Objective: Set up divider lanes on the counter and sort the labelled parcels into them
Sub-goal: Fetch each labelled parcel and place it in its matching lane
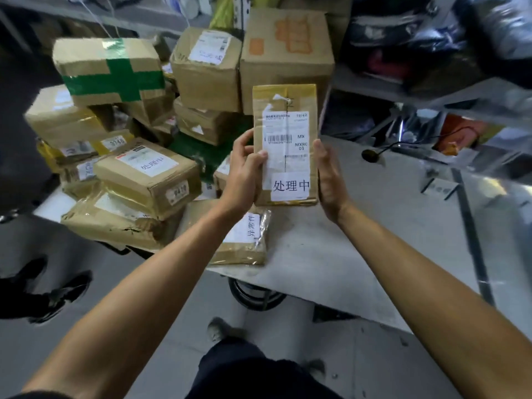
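I hold a narrow brown parcel (285, 105) upright above the grey counter (359, 226), its barcode label and a white tag with printed characters facing me. My left hand (244, 174) grips its left edge, thumb on the label. My right hand (329, 180) presses flat against its right edge. Under my left forearm a flat taped parcel (244, 240) with a white tag lies on the counter. A heap of taped cardboard parcels (146, 180) fills the counter's left side. A black divider strip (472, 234) runs along the counter at the right.
Larger cartons (285, 53) and a green-taped box (109, 70) are stacked at the back. A small label stand (440, 188) and a black cable (403, 145) lie on the right counter. Shelves with dark bags (431, 38) are behind. Another person's shoes (57, 295) are on the floor, left.
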A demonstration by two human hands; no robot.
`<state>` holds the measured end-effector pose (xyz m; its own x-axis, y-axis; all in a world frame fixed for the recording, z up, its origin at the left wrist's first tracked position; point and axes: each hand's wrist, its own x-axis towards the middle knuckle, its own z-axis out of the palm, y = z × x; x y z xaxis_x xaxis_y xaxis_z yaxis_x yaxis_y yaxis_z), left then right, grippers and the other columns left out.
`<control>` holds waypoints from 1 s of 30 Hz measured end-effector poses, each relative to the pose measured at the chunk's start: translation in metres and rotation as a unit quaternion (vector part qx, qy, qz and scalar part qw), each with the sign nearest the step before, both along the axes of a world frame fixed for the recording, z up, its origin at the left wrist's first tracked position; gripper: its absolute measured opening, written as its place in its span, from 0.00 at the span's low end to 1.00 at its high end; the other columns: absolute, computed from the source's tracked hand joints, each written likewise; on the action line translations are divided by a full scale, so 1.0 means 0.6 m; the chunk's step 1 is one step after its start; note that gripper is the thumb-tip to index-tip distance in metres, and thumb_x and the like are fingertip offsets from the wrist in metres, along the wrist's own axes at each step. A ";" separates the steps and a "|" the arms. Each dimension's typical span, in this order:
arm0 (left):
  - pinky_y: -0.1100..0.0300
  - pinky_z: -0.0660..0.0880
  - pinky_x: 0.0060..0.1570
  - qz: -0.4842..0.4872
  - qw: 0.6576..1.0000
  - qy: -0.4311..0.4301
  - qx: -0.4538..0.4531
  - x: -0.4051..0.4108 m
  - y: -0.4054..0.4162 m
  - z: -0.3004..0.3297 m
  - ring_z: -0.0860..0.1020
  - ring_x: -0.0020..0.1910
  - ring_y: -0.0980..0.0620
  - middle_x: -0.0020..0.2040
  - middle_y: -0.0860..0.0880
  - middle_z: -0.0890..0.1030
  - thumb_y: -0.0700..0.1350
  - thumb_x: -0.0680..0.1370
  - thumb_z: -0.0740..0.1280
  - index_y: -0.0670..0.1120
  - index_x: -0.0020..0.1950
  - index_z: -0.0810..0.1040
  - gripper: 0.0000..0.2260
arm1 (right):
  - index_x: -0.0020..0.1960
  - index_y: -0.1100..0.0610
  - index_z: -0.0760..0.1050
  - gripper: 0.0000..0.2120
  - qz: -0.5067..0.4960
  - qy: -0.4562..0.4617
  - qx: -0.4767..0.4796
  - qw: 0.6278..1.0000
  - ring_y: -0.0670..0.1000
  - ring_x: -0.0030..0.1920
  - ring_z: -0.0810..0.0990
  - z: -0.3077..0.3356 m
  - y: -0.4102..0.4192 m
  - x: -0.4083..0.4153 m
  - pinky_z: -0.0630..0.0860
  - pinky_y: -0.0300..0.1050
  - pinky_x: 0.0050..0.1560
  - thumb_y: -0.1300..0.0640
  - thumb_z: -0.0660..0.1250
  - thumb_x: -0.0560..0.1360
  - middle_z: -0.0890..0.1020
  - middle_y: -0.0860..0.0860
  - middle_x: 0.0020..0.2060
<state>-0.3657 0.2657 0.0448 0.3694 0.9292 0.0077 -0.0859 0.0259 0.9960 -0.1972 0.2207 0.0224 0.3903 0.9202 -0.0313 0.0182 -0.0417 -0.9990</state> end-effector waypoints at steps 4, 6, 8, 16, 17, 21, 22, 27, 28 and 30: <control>0.45 0.78 0.63 -0.013 0.999 0.035 0.017 0.102 -0.077 0.005 0.79 0.63 0.46 0.66 0.39 0.73 0.65 0.74 0.64 0.59 0.67 0.70 0.24 | 0.65 0.67 0.69 0.47 -0.046 -0.012 0.006 0.999 0.62 0.61 0.80 0.000 -0.110 0.101 0.75 0.67 0.64 0.24 0.65 0.71 0.78 0.65 0.61; 0.42 0.77 0.64 -0.033 0.998 0.048 0.022 0.166 -0.119 0.000 0.79 0.64 0.46 0.66 0.40 0.75 0.67 0.74 0.64 0.62 0.64 0.71 0.20 | 0.65 0.67 0.68 0.48 -0.080 -0.013 0.013 0.997 0.61 0.60 0.81 0.006 -0.174 0.156 0.77 0.65 0.63 0.24 0.66 0.69 0.79 0.63 0.60; 0.42 0.78 0.63 -0.061 0.997 0.040 0.032 0.236 -0.168 -0.002 0.80 0.63 0.45 0.65 0.41 0.77 0.67 0.76 0.64 0.60 0.65 0.71 0.21 | 0.65 0.67 0.68 0.48 -0.107 -0.014 0.011 0.994 0.60 0.59 0.83 0.009 -0.238 0.213 0.78 0.65 0.60 0.24 0.66 0.69 0.81 0.62 0.59; 0.66 0.79 0.48 -0.242 0.970 -0.008 0.017 0.492 -0.394 -0.016 0.82 0.51 0.64 0.60 0.50 0.77 0.48 0.87 0.55 0.42 0.72 0.63 0.16 | 0.65 0.58 0.71 0.43 -0.284 -0.015 -0.013 0.959 0.53 0.58 0.84 0.015 -0.525 0.415 0.79 0.61 0.61 0.23 0.67 0.69 0.84 0.54 0.57; 0.66 0.79 0.48 -0.265 0.964 -0.008 0.014 0.518 -0.419 -0.014 0.82 0.52 0.62 0.61 0.50 0.77 0.48 0.87 0.55 0.43 0.71 0.63 0.15 | 0.65 0.60 0.70 0.44 -0.302 -0.011 -0.014 0.953 0.52 0.57 0.84 0.019 -0.559 0.430 0.80 0.60 0.60 0.24 0.67 0.68 0.84 0.54 0.56; 0.62 0.81 0.50 -0.342 0.940 0.001 0.013 0.598 -0.507 -0.007 0.82 0.57 0.54 0.63 0.47 0.77 0.50 0.87 0.55 0.47 0.70 0.64 0.13 | 0.61 0.52 0.71 0.36 -0.372 0.005 -0.018 0.928 0.50 0.57 0.84 0.031 -0.678 0.468 0.80 0.57 0.60 0.25 0.68 0.68 0.84 0.52 0.56; 0.59 0.82 0.53 -0.357 0.934 0.005 0.021 0.617 -0.528 -0.007 0.81 0.59 0.52 0.64 0.47 0.77 0.50 0.87 0.54 0.47 0.70 0.64 0.13 | 0.60 0.51 0.71 0.31 -0.384 0.007 -0.022 0.923 0.48 0.55 0.85 0.031 -0.706 0.478 0.81 0.55 0.58 0.28 0.67 0.72 0.84 0.51 0.54; 0.59 0.83 0.49 -0.425 0.905 0.024 0.022 0.703 -0.619 -0.009 0.83 0.57 0.50 0.62 0.48 0.78 0.51 0.87 0.54 0.47 0.72 0.63 0.15 | 0.56 0.51 0.70 0.19 -0.451 0.007 -0.038 0.892 0.43 0.49 0.84 0.026 -0.818 0.529 0.81 0.50 0.53 0.36 0.64 0.79 0.83 0.47 0.49; 0.61 0.82 0.46 -0.435 0.900 0.027 0.018 0.720 -0.634 -0.011 0.83 0.56 0.50 0.62 0.47 0.78 0.52 0.87 0.54 0.47 0.73 0.62 0.16 | 0.57 0.52 0.70 0.22 -0.460 0.012 -0.038 0.887 0.47 0.52 0.84 0.025 -0.832 0.541 0.81 0.53 0.57 0.34 0.65 0.76 0.83 0.49 0.50; 0.60 0.82 0.47 -0.445 0.895 0.027 0.014 0.755 -0.659 -0.018 0.84 0.56 0.49 0.64 0.46 0.78 0.52 0.87 0.54 0.47 0.74 0.62 0.17 | 0.57 0.52 0.70 0.26 -0.471 0.026 -0.033 0.881 0.51 0.55 0.84 0.020 -0.856 0.571 0.80 0.56 0.60 0.32 0.65 0.72 0.83 0.51 0.53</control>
<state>0.0873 -0.1297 0.0341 0.9638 0.2664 -0.0135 0.0040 0.0360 0.9993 0.1452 -0.2929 0.0346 0.9762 0.1849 -0.1132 -0.1012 -0.0730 -0.9922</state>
